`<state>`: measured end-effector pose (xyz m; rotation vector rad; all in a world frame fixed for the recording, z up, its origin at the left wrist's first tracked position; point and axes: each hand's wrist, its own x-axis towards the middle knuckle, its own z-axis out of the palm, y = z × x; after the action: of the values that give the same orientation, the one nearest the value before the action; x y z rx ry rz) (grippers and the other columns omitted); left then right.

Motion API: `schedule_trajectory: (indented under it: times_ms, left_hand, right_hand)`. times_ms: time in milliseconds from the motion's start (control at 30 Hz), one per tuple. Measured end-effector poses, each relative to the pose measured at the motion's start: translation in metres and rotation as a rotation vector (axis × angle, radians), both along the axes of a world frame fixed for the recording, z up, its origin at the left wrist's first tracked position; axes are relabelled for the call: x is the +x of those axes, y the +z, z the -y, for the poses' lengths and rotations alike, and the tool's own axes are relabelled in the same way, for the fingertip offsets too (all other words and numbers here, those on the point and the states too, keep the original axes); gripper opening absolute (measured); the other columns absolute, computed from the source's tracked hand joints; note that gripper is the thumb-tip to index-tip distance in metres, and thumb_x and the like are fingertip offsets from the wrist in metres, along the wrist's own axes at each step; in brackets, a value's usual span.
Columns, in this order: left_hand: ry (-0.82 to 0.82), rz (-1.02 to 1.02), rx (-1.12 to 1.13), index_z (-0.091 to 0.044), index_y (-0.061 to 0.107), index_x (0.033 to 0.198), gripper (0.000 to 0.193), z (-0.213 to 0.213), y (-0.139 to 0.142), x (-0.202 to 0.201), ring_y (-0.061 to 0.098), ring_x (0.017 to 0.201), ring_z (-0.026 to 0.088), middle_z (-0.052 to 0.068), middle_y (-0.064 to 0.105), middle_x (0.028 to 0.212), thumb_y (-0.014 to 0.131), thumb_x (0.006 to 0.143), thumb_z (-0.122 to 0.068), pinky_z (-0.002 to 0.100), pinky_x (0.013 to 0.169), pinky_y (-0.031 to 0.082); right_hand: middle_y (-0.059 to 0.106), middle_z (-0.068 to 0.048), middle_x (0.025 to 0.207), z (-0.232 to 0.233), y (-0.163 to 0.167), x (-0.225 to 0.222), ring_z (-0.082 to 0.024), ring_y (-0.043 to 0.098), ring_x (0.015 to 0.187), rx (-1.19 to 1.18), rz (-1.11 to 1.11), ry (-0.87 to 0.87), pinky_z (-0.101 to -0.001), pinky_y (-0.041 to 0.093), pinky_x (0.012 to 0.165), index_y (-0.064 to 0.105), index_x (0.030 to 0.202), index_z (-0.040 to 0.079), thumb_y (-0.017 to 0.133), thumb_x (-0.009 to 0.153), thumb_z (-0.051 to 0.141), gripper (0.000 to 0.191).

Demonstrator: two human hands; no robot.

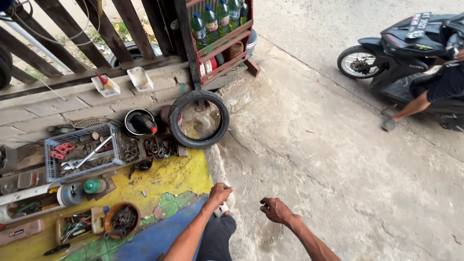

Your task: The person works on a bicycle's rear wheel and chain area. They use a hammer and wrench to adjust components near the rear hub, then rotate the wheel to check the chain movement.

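Note:
My left hand [220, 193] hangs low over the edge of a painted yellow and blue floor patch [174, 176], its fingers curled shut with nothing visible in them. My right hand [274, 210] hovers above the bare concrete ground [314, 159], fingers loosely curled, holding nothing. Below my left hand my dark trouser leg [216, 237] and a light sandal [222, 210] show. A small black tyre [199, 119] stands upright about an arm's length ahead of my left hand.
A grey crate of wrenches [82, 154], trays of bolts [159, 146], a rusty bowl of parts [122, 220] and tool boxes [77, 224] crowd the left. A red rack with green bottles [220, 29] stands by a wooden fence. A person sits on a black scooter [411, 48] at the right.

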<state>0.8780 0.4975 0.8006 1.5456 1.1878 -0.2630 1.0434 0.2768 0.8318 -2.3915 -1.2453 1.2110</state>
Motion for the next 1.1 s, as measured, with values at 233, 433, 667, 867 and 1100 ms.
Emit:
schedule_trajectory:
  times_ms: [233, 433, 667, 867, 1100]
  left_hand:
    - [-0.012, -0.018, 0.109, -0.004, 0.077, 0.098, 0.04, -0.107, -0.022, 0.037, 0.076, 0.079, 0.03, 0.019, 0.077, 0.088, 0.076, 0.087, -0.043, 0.04, 0.074, 0.06]
    - [-0.024, -0.021, 0.285, -0.005, 0.077, 0.096, 0.054, -0.175, -0.052, 0.051, 0.072, 0.095, 0.035, 0.019, 0.076, 0.095, 0.081, 0.08, -0.056, 0.042, 0.085, 0.056]
    - [0.06, -0.121, 0.358, -0.008, 0.072, 0.107, 0.074, -0.204, -0.068, 0.074, 0.069, 0.105, 0.038, 0.022, 0.071, 0.105, 0.073, 0.077, -0.075, 0.045, 0.095, 0.054]
    - [0.039, -0.155, 0.32, -0.006, 0.072, 0.115, 0.08, -0.24, -0.054, 0.086, 0.068, 0.112, 0.036, 0.02, 0.074, 0.111, 0.071, 0.075, -0.075, 0.045, 0.101, 0.052]
    - [0.102, -0.094, 0.439, -0.002, 0.067, 0.126, 0.089, -0.294, -0.147, 0.106, 0.063, 0.121, 0.038, 0.023, 0.067, 0.129, 0.074, 0.073, -0.073, 0.046, 0.105, 0.049]
  right_hand:
    - [0.074, -0.018, 0.11, -0.108, -0.003, 0.039, -0.033, 0.074, 0.101, -0.001, -0.107, -0.02, -0.0421, 0.058, 0.088, 0.062, 0.128, 0.009, 0.056, 0.099, 0.034, 0.038]
    - [0.076, -0.018, 0.102, -0.168, 0.008, 0.054, -0.034, 0.076, 0.092, 0.189, -0.086, -0.061, -0.0425, 0.061, 0.079, 0.068, 0.12, 0.007, 0.057, 0.099, 0.035, 0.036]
    - [0.076, -0.021, 0.089, -0.241, 0.005, 0.084, -0.036, 0.075, 0.084, 0.309, -0.159, -0.221, -0.0448, 0.057, 0.077, 0.07, 0.11, 0.001, 0.048, 0.105, 0.034, 0.04]
    - [0.076, -0.022, 0.089, -0.284, -0.024, 0.111, -0.036, 0.076, 0.085, 0.401, -0.222, -0.185, -0.0457, 0.057, 0.077, 0.069, 0.114, 0.0, 0.049, 0.104, 0.034, 0.04]
    - [0.073, -0.027, 0.094, -0.326, -0.113, 0.152, -0.043, 0.071, 0.089, 0.359, -0.19, -0.14, -0.0486, 0.055, 0.077, 0.069, 0.119, 0.003, 0.051, 0.103, 0.033, 0.038]
